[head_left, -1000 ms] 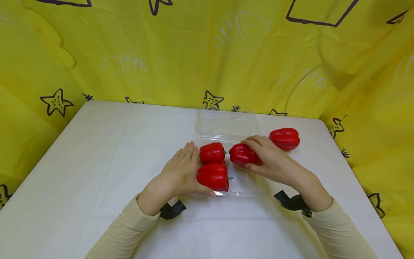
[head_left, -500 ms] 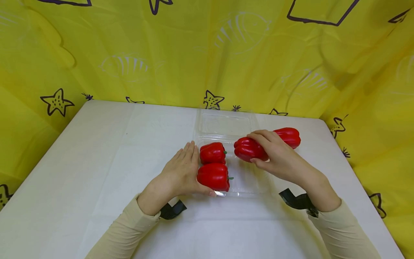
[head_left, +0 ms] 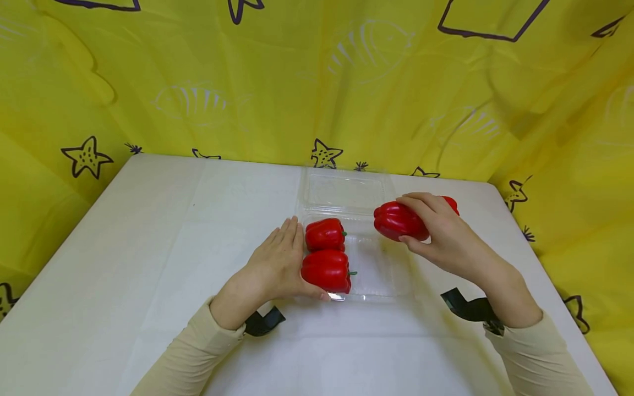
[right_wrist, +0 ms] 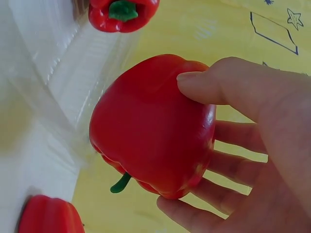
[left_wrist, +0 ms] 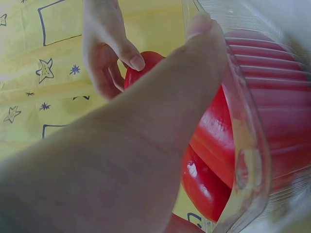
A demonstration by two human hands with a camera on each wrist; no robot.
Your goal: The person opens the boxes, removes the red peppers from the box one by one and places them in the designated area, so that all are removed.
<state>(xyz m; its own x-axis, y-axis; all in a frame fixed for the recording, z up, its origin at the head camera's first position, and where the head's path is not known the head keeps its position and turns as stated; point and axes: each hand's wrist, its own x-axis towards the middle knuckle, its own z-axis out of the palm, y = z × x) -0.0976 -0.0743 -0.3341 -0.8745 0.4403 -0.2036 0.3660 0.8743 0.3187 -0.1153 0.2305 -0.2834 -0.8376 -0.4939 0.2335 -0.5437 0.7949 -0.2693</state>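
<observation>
My left hand (head_left: 277,261) rests against the left side of a clear plastic clamshell box (head_left: 378,278), fingers straight and thumb along its front edge. Inside, on the left, lie two red bell peppers: a rear one (head_left: 324,234) and a front one (head_left: 326,269), their green stems pointing right. With my right hand (head_left: 443,234) I grip a third red bell pepper (head_left: 398,221) over the box's rear right part. In the right wrist view my thumb and fingers hold this pepper (right_wrist: 150,126) by its end, green stem facing away from the palm.
Another red bell pepper (head_left: 452,204) lies on the table to the box's right, mostly hidden behind my right hand. The box's lid (head_left: 344,190) lies folded back toward the yellow curtain (head_left: 277,82). White cloth (head_left: 148,264) covers the table.
My right hand has lifted the held bell pepper and drawn it back and to the right, now covering most of the pepper on the table. The left hand stays in place.
</observation>
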